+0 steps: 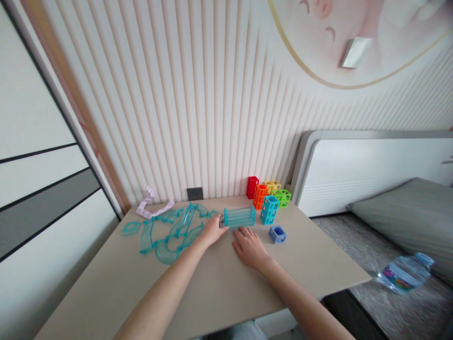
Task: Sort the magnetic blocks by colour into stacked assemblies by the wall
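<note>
A stack of see-through teal track pieces (pixel 239 217) lies on its side near the middle of the table. My left hand (pixel 211 230) has its thumb and fingers closed at the stack's left end. Just in front of the stack, my right hand (pixel 249 246) rests flat on the table with its fingers spread, their tips close to the lower edge. Left of my hands spreads a layout of joined teal curved tracks (pixel 168 250). To the right stand a blue block tower (pixel 269 210) and a small periwinkle cube block (pixel 278 234).
Red (pixel 252 188), orange (pixel 260 196), yellow (pixel 272 186) and green blocks (pixel 282 198) stand at the back right. A lilac folded strip (pixel 145 210) and a flat teal square (pixel 130 228) lie left. A plastic bottle (pixel 405 274) lies on the bed beyond the table's right edge.
</note>
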### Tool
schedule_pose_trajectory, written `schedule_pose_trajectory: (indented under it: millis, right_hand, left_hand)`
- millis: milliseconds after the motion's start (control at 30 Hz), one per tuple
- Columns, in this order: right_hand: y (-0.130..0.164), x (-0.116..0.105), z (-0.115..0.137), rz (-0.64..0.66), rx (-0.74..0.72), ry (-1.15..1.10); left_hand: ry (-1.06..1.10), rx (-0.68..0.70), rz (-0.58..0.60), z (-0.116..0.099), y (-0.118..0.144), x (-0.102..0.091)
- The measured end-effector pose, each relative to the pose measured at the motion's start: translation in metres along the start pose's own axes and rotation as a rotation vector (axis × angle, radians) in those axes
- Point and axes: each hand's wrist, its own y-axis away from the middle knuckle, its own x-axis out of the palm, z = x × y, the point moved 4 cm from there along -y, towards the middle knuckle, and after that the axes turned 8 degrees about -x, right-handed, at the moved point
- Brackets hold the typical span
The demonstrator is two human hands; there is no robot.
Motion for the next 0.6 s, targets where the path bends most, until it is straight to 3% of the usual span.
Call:
schedule_pose_trajectory:
  millis: [600]
  right_hand:
    - [-0.021, 0.013, -0.006, -0.05, 0.186, 0.055]
  left_hand:
    - [-0.117, -0.09, -0.075, -0.006, 0.004, 0.008]
